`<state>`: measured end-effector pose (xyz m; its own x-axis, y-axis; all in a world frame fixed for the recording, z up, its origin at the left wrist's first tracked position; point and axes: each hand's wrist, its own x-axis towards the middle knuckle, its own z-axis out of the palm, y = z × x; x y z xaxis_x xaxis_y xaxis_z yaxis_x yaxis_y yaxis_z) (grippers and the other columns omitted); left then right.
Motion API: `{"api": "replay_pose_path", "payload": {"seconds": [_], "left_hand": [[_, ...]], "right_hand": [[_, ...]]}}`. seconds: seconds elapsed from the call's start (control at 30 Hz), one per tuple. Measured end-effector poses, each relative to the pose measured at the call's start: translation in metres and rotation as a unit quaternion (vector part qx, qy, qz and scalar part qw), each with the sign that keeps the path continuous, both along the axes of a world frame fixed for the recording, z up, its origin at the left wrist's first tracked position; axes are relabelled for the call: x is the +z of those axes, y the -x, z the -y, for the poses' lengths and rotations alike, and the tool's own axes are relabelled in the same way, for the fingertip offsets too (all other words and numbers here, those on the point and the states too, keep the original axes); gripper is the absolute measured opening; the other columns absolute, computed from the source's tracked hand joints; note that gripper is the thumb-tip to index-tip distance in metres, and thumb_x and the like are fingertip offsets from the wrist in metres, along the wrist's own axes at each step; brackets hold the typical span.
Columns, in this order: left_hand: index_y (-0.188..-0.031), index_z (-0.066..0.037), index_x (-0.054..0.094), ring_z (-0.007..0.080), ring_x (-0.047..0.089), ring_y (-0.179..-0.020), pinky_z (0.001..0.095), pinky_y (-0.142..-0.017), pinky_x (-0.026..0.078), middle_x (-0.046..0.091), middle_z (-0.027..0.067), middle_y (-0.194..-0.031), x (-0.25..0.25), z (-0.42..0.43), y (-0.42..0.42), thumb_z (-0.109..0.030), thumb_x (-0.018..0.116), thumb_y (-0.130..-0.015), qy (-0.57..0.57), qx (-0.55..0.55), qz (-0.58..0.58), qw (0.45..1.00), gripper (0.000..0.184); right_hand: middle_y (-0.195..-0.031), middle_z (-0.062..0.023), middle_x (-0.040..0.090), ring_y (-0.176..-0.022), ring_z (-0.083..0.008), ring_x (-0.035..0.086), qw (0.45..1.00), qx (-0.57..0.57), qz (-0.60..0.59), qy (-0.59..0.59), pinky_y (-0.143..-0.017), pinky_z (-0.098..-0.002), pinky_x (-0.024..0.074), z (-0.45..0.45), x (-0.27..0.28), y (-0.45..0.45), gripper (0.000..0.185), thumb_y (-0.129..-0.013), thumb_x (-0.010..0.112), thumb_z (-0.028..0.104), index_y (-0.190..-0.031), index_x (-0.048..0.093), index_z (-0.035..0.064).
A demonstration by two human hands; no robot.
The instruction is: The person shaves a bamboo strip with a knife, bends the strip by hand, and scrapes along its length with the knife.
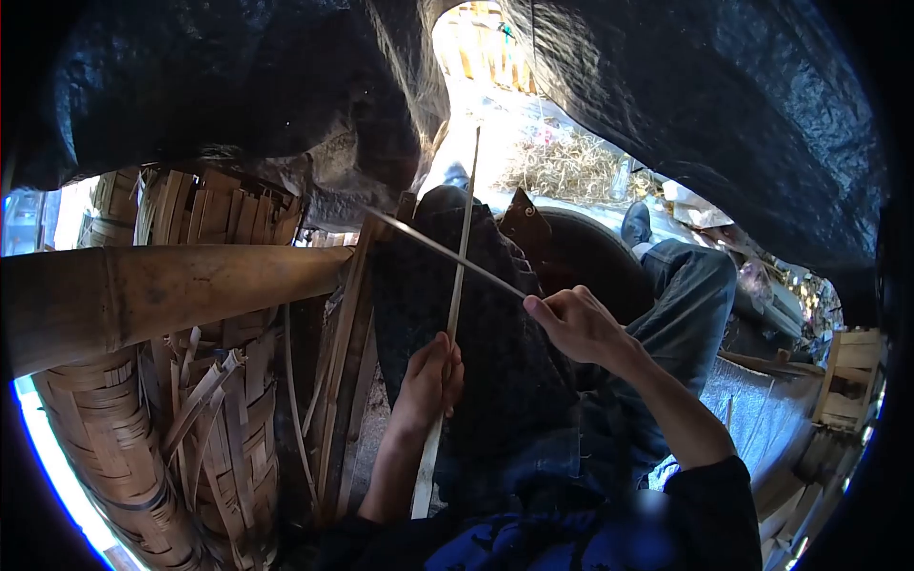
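My left hand (431,381) is closed around a long, thin bamboo strip (466,238), which runs from near my body up past my knee. My right hand (581,326) grips one end of a narrow knife blade (438,249); its handle is hidden in the fingers. The blade slants up to the left and crosses the strip above my left hand. Both lie over a dark cloth (486,352) on my lap.
A thick bamboo pole (181,290) juts in from the left, above woven bamboo baskets (119,447). Dark sheeting (705,114) hangs overhead. Shavings (566,167) lie on the ground ahead. A wooden crate (850,371) stands at right.
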<state>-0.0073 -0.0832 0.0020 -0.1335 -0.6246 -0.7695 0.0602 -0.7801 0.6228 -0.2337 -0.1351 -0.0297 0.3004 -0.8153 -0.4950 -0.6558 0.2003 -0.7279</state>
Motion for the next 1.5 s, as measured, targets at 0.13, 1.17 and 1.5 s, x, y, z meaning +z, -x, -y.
{"api": "replay_pose_path", "payload": {"seconds": [0.13,1.17,1.5], "left_hand": [[-0.081,-0.011,0.045,0.0078,0.028,-0.033,0.0230,-0.033,0.024,0.033,-0.0026,-0.047,-0.004,-0.011,-0.003,-0.038,0.033,-0.099,-0.058,0.117,-0.135,0.982,0.035],[-0.080,-0.003,0.053,0.0172,0.053,-0.044,0.0313,-0.041,0.039,0.049,0.0072,-0.049,0.011,-0.025,0.000,-0.032,0.047,-0.094,0.081,-0.077,0.233,0.966,0.033],[-0.080,-0.007,0.050,0.0357,0.059,-0.047,0.0440,-0.043,0.047,0.056,0.0173,-0.051,-0.004,-0.019,0.028,-0.023,0.048,-0.092,0.291,-0.278,0.556,0.728,0.020]], "right_hand": [[-0.049,-0.0168,0.051,-0.049,-0.0304,0.056,0.996,0.070,-0.061,-0.002,-0.058,-0.0405,0.0490,0.002,-0.013,-0.011,0.072,-0.091,0.037,0.058,-0.058,0.058,-0.0017],[-0.038,-0.0024,0.038,-0.032,-0.0096,0.038,0.987,0.057,-0.055,0.139,-0.034,-0.0311,0.0377,0.046,-0.043,0.010,0.066,-0.097,0.030,0.049,-0.060,0.062,0.0036],[-0.036,-0.0135,0.042,-0.034,-0.0248,0.053,0.995,0.058,-0.020,0.075,-0.040,-0.0357,0.0453,-0.031,-0.013,-0.001,0.070,-0.091,0.046,0.053,-0.049,0.055,-0.0026]]}}
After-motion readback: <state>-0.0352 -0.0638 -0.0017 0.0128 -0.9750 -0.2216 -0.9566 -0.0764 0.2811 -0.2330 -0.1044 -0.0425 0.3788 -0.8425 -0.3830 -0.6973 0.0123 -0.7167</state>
